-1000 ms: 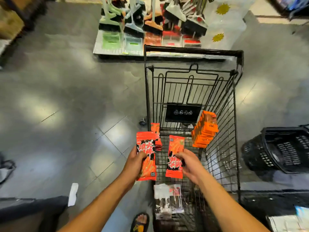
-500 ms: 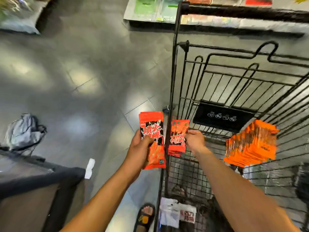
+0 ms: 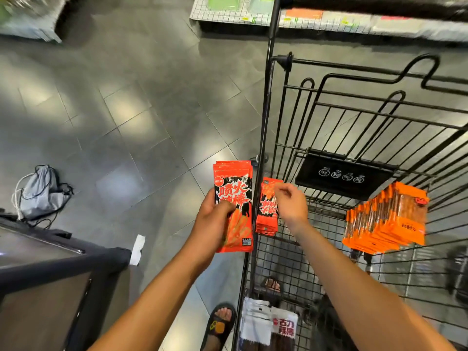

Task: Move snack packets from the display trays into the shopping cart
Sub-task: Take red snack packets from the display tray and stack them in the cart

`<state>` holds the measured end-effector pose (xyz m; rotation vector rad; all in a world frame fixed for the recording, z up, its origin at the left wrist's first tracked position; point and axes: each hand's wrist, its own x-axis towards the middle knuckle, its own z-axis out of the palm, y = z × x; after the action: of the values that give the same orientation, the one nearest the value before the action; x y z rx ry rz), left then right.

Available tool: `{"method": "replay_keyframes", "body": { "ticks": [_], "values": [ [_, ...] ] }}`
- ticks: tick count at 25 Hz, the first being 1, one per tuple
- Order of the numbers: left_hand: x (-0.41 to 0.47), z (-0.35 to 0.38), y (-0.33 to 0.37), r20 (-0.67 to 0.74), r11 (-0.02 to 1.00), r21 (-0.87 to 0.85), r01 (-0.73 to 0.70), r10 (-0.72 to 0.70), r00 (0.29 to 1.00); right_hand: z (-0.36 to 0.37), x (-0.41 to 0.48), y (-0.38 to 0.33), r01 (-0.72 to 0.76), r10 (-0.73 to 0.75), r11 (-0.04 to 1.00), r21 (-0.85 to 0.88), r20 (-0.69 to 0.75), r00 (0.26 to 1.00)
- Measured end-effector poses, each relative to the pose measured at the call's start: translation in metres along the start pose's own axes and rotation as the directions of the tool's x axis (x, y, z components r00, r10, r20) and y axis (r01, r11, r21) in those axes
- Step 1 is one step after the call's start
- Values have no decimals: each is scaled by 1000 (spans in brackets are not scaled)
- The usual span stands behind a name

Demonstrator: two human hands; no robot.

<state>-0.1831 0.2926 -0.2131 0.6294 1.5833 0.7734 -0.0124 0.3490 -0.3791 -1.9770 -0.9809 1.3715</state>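
A stack of red snack packets [image 3: 234, 188] is gripped by the left hand [image 3: 210, 224] just outside the cart [image 3: 264, 122], with the thumb laid across the front. A second red stack [image 3: 266, 219] is stood inside, against the cart's left wall. The right hand [image 3: 291, 206] is held right beside it, grip relaxed, nothing in it. Orange packets [image 3: 387, 219] are piled along the cart's right side.
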Motion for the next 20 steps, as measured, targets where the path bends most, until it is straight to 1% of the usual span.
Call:
{"method": "replay_keyframes", "body": {
  "ticks": [1, 2, 3, 5, 7, 8, 9, 10, 11, 12, 13, 14, 15, 16, 18, 20],
  "values": [
    [-3, 4, 6, 9, 1000, 6, -26, 26, 1000, -6, -20, -21, 41, -45, 989, 140, 22, 999],
    [-4, 9, 11, 18, 998, 1, -56, 56, 998, -14, -41, -40, 100, -119, 961, 259, 58, 991],
    [-6, 16, 17, 24, 996, -4, -85, 85, 996, -22, -63, -58, 158, -203, 930, 333, 105, 974],
    [-6, 30, 24, 32, 987, 14, -161, 160, 987, -38, -102, -86, 213, -306, 900, 379, 203, 930],
    [-6, 42, 27, 76, 955, 106, -277, 270, 960, -48, -119, -95, 220, -331, 883, 415, 215, 919],
    [-6, 46, 25, 111, 916, 193, -353, 337, 935, -52, -119, -95, 210, -322, 873, 441, 198, 926],
    [-3, 47, 21, 139, 837, 319, -444, 422, 896, -56, -115, -94, 183, -297, 865, 467, 182, 937],
    [3, 46, 14, 174, 696, 480, -534, 521, 836, -60, -107, -89, 155, -261, 863, 481, 162, 952],
    [12, 44, 6, 220, 530, 620, -579, 591, 776, -62, -98, -80, 131, -220, 867, 481, 132, 967],
    [22, 40, -4, 260, 403, 712, -575, 609, 749, -63, -85, -64, 102, -168, 879, 465, 103, 980],
    [33, 35, -13, 292, 327, 767, -552, 588, 754, -62, -69, -44, 65, -110, 898, 434, 79, 991],
    [42, 31, -22, 316, 290, 794, -534, 553, 771, -59, -51, -22, 14, -41, 920, 393, 61, 997],
    [48, 28, -30, 335, 282, 803, -526, 517, 788, -54, -34, 0, -44, 28, 943, 331, 54, 998],
    [52, 26, -35, 347, 288, 799, -528, 497, 796, -46, -16, 23, -98, 86, 961, 260, 54, 995],
    [58, 26, -42, 351, 317, 773, -549, 506, 788, -23, 17, 64, -167, 157, 975, 145, 78, 984],
    [60, 28, -46, 339, 334, 754, -566, 540, 771, -6, 24, 55, -192, 183, 977, 92, 97, 978]
  ]
}}
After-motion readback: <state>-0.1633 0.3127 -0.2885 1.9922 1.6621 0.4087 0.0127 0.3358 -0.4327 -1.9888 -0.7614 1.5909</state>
